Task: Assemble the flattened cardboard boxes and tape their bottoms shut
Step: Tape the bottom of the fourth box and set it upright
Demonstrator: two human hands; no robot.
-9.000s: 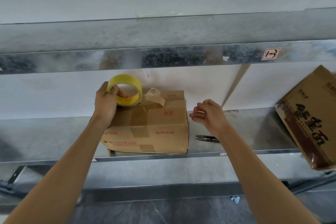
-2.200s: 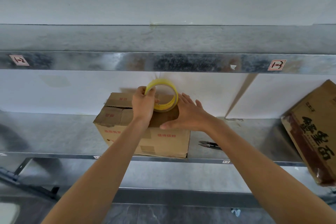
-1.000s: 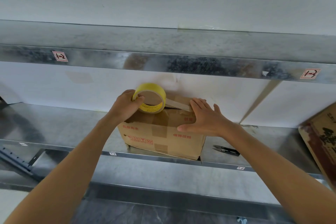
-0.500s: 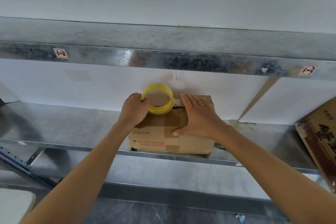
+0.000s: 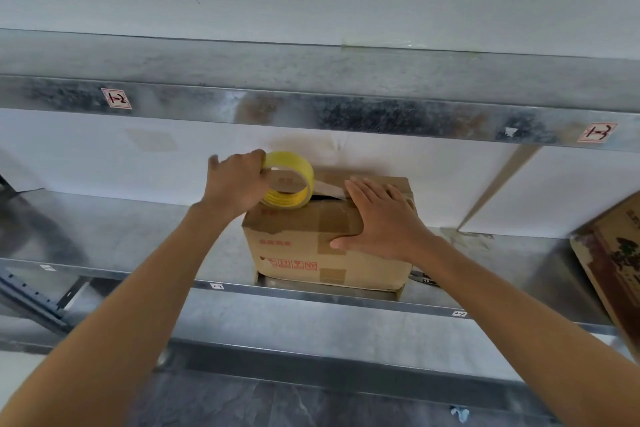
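Observation:
A brown cardboard box [image 5: 294, 253] with red print stands on the metal shelf [image 5: 104, 239], its flaps folded on top. My left hand [image 5: 239, 184] grips a yellow tape roll [image 5: 289, 189] above the box's top left part. A strip of tape [image 5: 329, 188] runs from the roll to the right, under the fingers of my right hand [image 5: 384, 222]. That hand lies flat with straight fingers on the box's top right, the thumb down on the front face. A dark gap shows between the flaps beneath the strip.
An upper shelf beam [image 5: 311, 111] with labels runs overhead. A brown printed carton [image 5: 613, 260] leans at the far right. Small black snips [image 5: 424, 278] peek out right of the box. White wall behind, dark floor [image 5: 277, 402] below.
Over the last second the box was slid back and turned squarer on the shelf. My left hand has pulled the roll further left, drawing out more tape, while my right hand stays pressed on the box.

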